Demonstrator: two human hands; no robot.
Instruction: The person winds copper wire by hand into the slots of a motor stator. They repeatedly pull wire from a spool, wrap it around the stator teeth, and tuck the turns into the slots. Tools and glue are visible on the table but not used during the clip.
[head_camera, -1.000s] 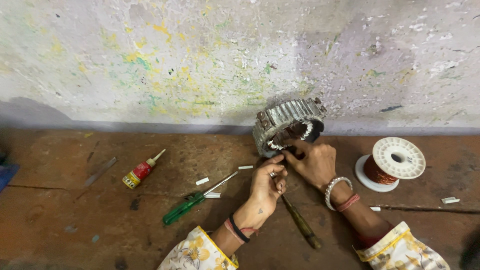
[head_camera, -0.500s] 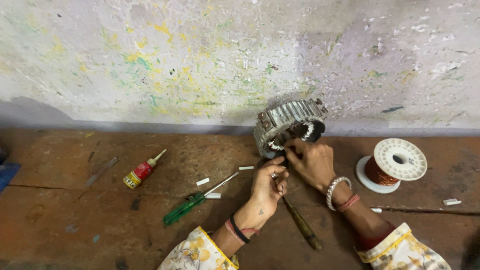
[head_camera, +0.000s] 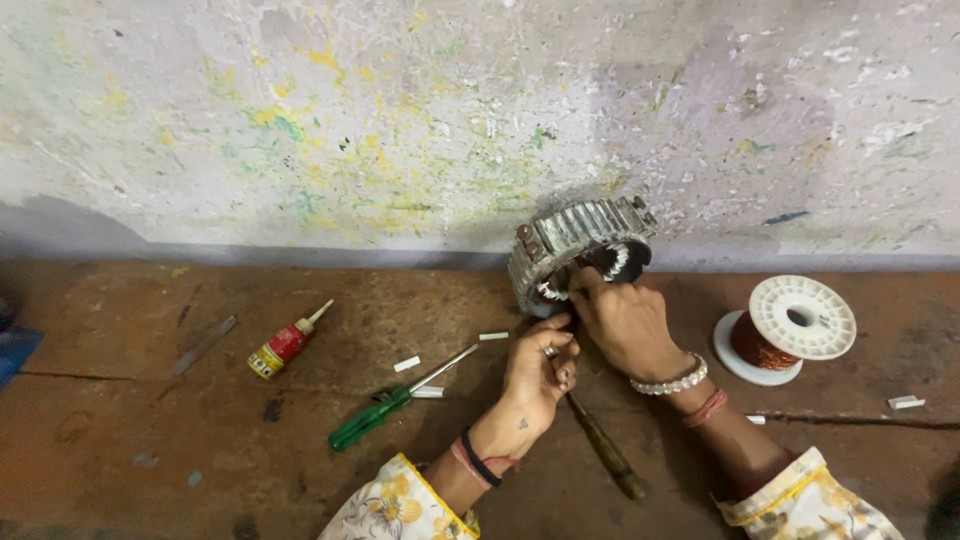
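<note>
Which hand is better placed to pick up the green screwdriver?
Probably the left hand: the green screwdriver lies just to its left on the wooden surface, while the right hand is at the metal stator ring, farther away.

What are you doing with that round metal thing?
A person is working on a ribbed metal ring that leans on the wall. The right hand reaches into its opening, and the left hand pinches at its lower rim. On the wooden bench lie a green screwdriver, a small glue bottle, a spool of copper wire, a brown-handled tool and some white slips.
</note>
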